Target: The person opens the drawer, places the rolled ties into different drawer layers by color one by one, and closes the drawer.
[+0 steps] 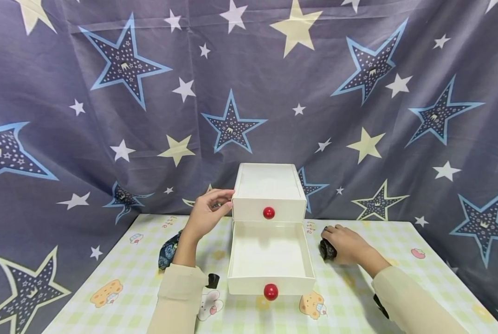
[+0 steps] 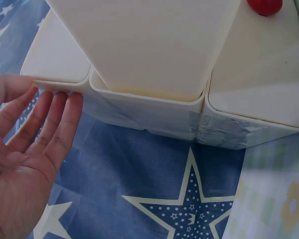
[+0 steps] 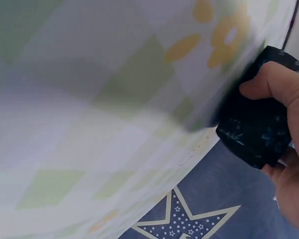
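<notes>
A white drawer cabinet [image 1: 269, 181] with red knobs stands on the table, one drawer [image 1: 269, 253] pulled out and bare inside. At its upper left edge, my left hand [image 1: 207, 215] touches the side with extended fingers [image 2: 60, 119]; nothing is held there. My right hand [image 1: 346, 243] grips a rolled dark floral cloth bundle [image 3: 256, 124] on the table right of the cabinet, thumb on one side and fingers on the other. Its exact kind cannot be told. Behind my left forearm lies another dark blue patterned item [image 1: 168, 250], partly hidden.
A checked tablecloth [image 1: 119, 260] with cartoon prints covers the table. A starry curtain [image 1: 274, 74] hangs close behind the cabinet. The pulled-out drawer's red knob [image 1: 270, 292] juts toward me between my forearms. In the left wrist view a closed drawer front [image 2: 259, 69] shows beside it.
</notes>
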### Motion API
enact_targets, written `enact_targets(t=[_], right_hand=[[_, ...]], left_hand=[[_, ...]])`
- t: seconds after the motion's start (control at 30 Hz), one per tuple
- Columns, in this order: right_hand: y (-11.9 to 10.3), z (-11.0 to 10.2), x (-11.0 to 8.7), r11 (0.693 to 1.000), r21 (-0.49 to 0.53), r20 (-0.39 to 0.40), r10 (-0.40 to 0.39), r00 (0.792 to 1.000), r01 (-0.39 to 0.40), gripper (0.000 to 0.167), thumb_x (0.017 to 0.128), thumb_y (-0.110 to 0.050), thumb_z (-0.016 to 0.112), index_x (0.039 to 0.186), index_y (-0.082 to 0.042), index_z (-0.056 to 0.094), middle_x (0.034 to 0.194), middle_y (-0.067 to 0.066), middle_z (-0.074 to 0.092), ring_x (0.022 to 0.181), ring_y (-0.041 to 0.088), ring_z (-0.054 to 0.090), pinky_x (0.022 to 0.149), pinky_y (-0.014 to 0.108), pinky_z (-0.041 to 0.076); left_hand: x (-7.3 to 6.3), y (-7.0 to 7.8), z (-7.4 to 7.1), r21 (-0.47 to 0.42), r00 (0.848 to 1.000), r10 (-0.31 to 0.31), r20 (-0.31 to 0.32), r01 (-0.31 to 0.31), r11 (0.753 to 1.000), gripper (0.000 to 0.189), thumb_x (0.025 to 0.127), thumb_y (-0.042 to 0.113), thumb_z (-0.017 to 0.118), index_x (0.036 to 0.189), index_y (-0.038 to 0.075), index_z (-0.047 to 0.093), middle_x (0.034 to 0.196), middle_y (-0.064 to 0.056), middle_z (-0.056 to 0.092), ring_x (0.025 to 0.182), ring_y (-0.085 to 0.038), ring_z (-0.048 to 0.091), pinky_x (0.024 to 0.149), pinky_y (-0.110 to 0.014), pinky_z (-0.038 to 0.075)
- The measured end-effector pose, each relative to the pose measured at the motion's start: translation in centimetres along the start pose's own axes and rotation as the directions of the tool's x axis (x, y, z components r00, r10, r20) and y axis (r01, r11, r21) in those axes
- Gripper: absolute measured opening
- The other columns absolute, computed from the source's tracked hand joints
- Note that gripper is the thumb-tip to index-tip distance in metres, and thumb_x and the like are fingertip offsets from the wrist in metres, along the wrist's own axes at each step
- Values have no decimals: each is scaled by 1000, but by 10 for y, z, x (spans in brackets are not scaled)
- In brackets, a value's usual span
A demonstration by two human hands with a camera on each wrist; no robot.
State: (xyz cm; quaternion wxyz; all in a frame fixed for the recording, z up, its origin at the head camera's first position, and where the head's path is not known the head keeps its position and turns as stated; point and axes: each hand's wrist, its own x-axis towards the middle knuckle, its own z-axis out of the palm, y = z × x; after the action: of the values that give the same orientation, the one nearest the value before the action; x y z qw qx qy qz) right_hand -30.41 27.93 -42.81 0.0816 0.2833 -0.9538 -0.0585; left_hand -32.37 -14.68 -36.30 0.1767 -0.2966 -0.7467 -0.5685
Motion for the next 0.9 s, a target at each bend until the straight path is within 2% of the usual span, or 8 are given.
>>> enact_targets(t=[0.1,0.27,0.7,0.9], right_hand=[[2,2,3,1000,-8,2,-12,1000,12,58,72,-24,92,121,-6,66,115,11,64,102,35,61,93,52,53],[4,8,7,999,-31,7,-9,1000,10,55,68,-15,88,118,-7,66,110,10,63,98,33,61,89,51,54],[5,13,6,999,-45,-47,15,999,-17,58,65,-16,85,119,-8,64,113,11,63,97,32,61,86,50,55],[3,8,5,999,-48,-109,5,994,-10,58,68,-22,91,117,-8,63,108,10,61,93,32,60,82,48,55]], left_hand=[[0,-1,-1,-9,1000,15,1,-15,1000,31,96,13,74,127,7,72,118,-13,66,103,-30,67,80,-24,57],[-1,0,-1,-10,1000,3,1,-3,1000,32,96,12,73,127,6,71,119,-13,66,103,-29,67,80,-23,57],[-2,1,1,-5,1000,19,-4,-19,1000,31,96,13,74,127,8,72,118,-10,67,101,-19,68,81,-26,58],[-2,1,1,-10,1000,14,0,-14,1000,31,97,13,73,127,7,72,119,-12,67,102,-23,67,82,-26,58]])
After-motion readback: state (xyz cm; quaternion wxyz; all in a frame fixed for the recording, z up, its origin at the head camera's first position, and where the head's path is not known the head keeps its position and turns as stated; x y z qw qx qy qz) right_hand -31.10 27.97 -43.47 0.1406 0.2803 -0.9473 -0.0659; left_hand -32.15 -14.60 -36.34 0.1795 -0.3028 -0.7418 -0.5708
